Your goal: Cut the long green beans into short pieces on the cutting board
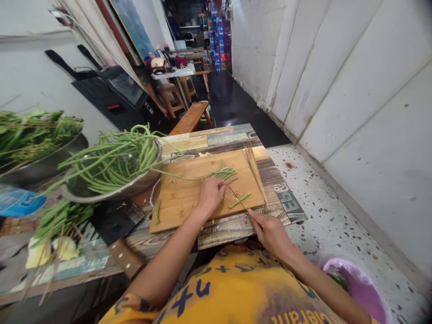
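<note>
My right hand (272,229) is closed around the near end of a thin bamboo skewer (242,203), which slants over the cutting board (189,198). A short piece of green long bean (240,200) crosses the skewer; whether it is pierced I cannot tell. By the skewer's far tip, my left hand (212,193) is closed, its fingertips at another cut bean piece (232,181). Just beyond that hand lies a small heap of cut bean pieces (222,172). A bundle of bamboo skewers (255,173) rests along the board's right side.
Whole long beans (135,155) overflow a metal bowl (111,194) at left. Behind it stands a larger bowl (64,155) of skewered greens. A cleaver (126,256) lies by my left forearm, its handle past the table edge. A pink bin (366,292) stands on the floor at right.
</note>
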A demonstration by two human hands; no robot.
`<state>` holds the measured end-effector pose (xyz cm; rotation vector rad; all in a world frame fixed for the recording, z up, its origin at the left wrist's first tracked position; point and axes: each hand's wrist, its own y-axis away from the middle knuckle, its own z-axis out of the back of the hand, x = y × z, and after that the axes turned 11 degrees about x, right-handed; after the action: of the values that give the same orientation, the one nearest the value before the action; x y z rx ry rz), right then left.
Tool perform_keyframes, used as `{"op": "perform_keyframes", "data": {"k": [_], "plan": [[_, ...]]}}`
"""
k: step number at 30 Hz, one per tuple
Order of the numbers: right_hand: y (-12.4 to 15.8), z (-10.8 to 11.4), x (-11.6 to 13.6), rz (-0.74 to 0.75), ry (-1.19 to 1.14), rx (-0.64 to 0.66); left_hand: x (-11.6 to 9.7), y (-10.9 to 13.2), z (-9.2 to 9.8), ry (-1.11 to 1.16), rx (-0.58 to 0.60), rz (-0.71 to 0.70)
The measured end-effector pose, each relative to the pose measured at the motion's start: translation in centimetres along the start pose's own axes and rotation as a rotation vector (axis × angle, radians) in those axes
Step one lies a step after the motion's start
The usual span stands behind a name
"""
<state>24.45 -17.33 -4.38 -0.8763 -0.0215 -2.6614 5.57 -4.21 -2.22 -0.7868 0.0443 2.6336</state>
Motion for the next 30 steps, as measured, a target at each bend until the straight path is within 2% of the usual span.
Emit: {"op": "perform_keyframes", "data": {"k": [17,30], "plan": [[-1.6,2.3,2.3,-0.075,0.136,0.151,0.1,-0.1,0.0,0.018,0.016,-0.031],[-5.6,1.6,3.1,-0.155,0.271,0.192,0.0,-0.1,0.3,-0.002,0.082,-0.010]]}}
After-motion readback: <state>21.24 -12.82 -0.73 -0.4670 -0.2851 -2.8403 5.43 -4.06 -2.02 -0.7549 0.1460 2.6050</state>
